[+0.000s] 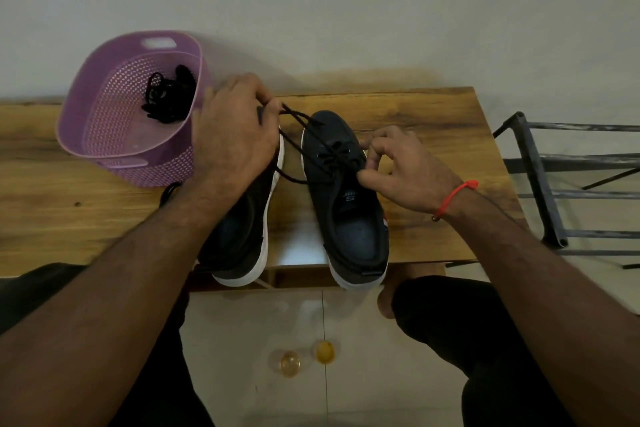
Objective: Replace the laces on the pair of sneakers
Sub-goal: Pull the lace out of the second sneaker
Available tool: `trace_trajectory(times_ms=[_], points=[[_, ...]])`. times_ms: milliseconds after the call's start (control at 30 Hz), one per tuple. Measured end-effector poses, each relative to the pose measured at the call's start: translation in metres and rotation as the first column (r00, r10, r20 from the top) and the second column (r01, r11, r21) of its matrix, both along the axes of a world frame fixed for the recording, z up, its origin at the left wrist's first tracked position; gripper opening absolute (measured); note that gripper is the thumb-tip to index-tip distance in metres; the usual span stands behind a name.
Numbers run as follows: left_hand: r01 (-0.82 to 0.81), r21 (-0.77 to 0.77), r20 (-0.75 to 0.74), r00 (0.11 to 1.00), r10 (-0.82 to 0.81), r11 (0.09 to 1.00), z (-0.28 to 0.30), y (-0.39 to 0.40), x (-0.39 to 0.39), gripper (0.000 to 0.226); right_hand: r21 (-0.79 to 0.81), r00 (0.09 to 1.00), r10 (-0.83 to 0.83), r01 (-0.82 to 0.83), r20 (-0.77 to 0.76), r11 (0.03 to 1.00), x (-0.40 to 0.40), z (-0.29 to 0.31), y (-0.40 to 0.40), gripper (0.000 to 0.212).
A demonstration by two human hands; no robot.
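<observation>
Right shoe (346,191): stands on the wooden table (433,121), toe pointing to the wall, heel at the near edge; a black lace (301,121) goes through its front eyelets.
Left shoe (242,229): just beside the right shoe, partly hidden under the left arm.
Left hand (232,135): fingers curled, pinching the lace end above the toe of the left shoe.
Right hand (405,170): thumb and fingers pinch the lace at the eyelets of the right shoe; an orange thread (453,198) is on the wrist.
Basket (104,135): purple, on the table left of the shoes, with more black laces (169,94) inside.
Rack (540,177): dark metal, right of the table.
</observation>
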State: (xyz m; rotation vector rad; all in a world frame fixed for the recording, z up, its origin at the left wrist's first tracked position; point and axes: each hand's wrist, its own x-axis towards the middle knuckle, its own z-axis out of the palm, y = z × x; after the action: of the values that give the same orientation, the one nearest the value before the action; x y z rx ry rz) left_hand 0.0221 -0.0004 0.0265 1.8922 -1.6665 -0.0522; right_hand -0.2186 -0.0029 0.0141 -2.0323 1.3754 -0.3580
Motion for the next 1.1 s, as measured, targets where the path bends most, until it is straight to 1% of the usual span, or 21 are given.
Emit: trace_trajectory(times_ms=[33, 67, 133, 200, 233, 267, 367, 467, 500, 567, 633, 667, 700, 733, 800, 833, 867, 900, 933, 1033, 1100], points=[[-0.006, 0.026, 0.048, 0.999, 0.005, 1.0, -0.001, 0.0, 0.002, 0.02, 0.004, 1.0, 0.001, -0.001, 0.003, 1.0, 0.0, 0.0, 0.0, 0.016], [0.025, 0.068, 0.088, 0.996, -0.031, 0.997, -0.002, 0.002, 0.001, 0.022, 0.006, 1.0, 0.003, -0.003, 0.005, 1.0, 0.0, -0.001, 0.0, 0.016], [0.19, 0.161, 0.126, 0.969, -0.212, 0.968, -0.004, 0.01, -0.012, 0.034, 0.0, 1.0, 0.004, -0.004, 0.001, 1.0, 0.001, -0.002, 0.0, 0.016], [0.375, 0.247, 0.203, 0.882, -0.426, 0.894, -0.009, 0.019, -0.025, 0.044, -0.012, 1.0, 0.002, -0.002, -0.014, 1.0, 0.001, -0.003, 0.0, 0.014], [0.425, 0.278, 0.25, 0.834, -0.492, 0.861, -0.011, 0.021, -0.03, 0.043, -0.017, 1.0, 0.002, -0.003, -0.02, 1.0, 0.001, -0.003, -0.001, 0.014], [0.445, 0.291, 0.277, 0.808, -0.52, 0.847, -0.012, 0.022, -0.033, 0.04, -0.019, 1.0, 0.004, -0.004, -0.024, 1.0, 0.0, -0.003, -0.001, 0.014], [0.414, 0.283, 0.271, 0.831, -0.486, 0.865, -0.012, 0.021, -0.035, 0.028, -0.01, 1.0, 0.003, -0.003, -0.02, 1.0, 0.0, -0.004, -0.001, 0.014], [0.358, 0.299, 0.317, 0.837, -0.446, 0.884, -0.012, 0.017, -0.035, 0.027, -0.007, 1.0, 0.004, -0.004, -0.014, 1.0, 0.0, -0.004, -0.001, 0.015], [0.314, 0.277, 0.331, 0.856, -0.397, 0.908, -0.01, 0.015, -0.032, 0.028, -0.004, 1.0, 0.006, -0.006, -0.01, 1.0, 0.0, -0.004, -0.002, 0.015], [0.151, 0.167, 0.349, 0.915, -0.202, 0.974, -0.006, 0.011, -0.02, 0.03, 0.002, 1.0, 0.009, -0.009, 0.003, 1.0, 0.001, -0.004, -0.002, 0.016], [-0.008, 0.064, 0.338, 0.941, -0.014, 0.998, -0.003, 0.006, -0.005, 0.029, 0.006, 1.0, 0.008, -0.008, 0.005, 1.0, 0.0, -0.004, -0.002, 0.016], [-0.044, 0.045, 0.313, 0.949, 0.028, 0.998, -0.002, 0.005, 0.001, 0.027, 0.007, 1.0, 0.007, -0.007, 0.004, 1.0, 0.0, -0.004, -0.002, 0.016], [-0.046, 0.049, 0.283, 0.959, 0.031, 0.998, -0.003, 0.004, 0.003, 0.026, 0.009, 1.0, 0.007, -0.007, 0.005, 1.0, 0.0, -0.004, -0.002, 0.016], [-0.015, 0.07, 0.249, 0.968, -0.003, 0.997, -0.003, 0.005, 0.001, 0.027, 0.011, 1.0, 0.006, -0.007, 0.009, 1.0, 0.001, -0.004, -0.002, 0.016], [0.152, 0.161, 0.221, 0.957, -0.186, 0.975, -0.006, 0.012, -0.012, 0.04, 0.012, 1.0, 0.005, -0.005, 0.016, 1.0, 0.002, -0.004, -0.002, 0.017], [0.256, 0.225, 0.247, 0.919, -0.309, 0.94, -0.009, 0.016, -0.021, 0.044, 0.011, 1.0, 0.005, -0.005, 0.016, 1.0, 0.002, -0.005, -0.002, 0.017], [0.336, 0.281, 0.288, 0.864, -0.413, 0.899, -0.013, 0.019, -0.028, 0.043, 0.009, 1.0, 0.004, -0.004, 0.013, 1.0, 0.002, -0.005, -0.002, 0.016], [0.383, 0.315, 0.322, 0.818, -0.477, 0.868, -0.016, 0.021, -0.033, 0.039, 0.007, 1.0, 0.004, -0.004, 0.011, 1.0, 0.002, -0.005, -0.002, 0.016], [0.398, 0.324, 0.331, 0.802, -0.497, 0.858, -0.018, 0.022, -0.035, 0.033, 0.007, 1.0, 0.004, -0.004, 0.008, 1.0, 0.002, -0.005, -0.002, 0.015], [0.368, 0.301, 0.319, 0.83, -0.457, 0.88, -0.014, 0.018, -0.032, 0.021, 0.003, 1.0, 0.002, -0.002, 0.0, 1.0, 0.001, -0.006, -0.002, 0.016], [0.288, 0.247, 0.373, 0.853, -0.365, 0.925, -0.008, 0.015, -0.028, 0.021, 0.004, 1.0, 0.0, 0.0, 0.003, 1.0, 0.0, -0.007, -0.002, 0.016]])
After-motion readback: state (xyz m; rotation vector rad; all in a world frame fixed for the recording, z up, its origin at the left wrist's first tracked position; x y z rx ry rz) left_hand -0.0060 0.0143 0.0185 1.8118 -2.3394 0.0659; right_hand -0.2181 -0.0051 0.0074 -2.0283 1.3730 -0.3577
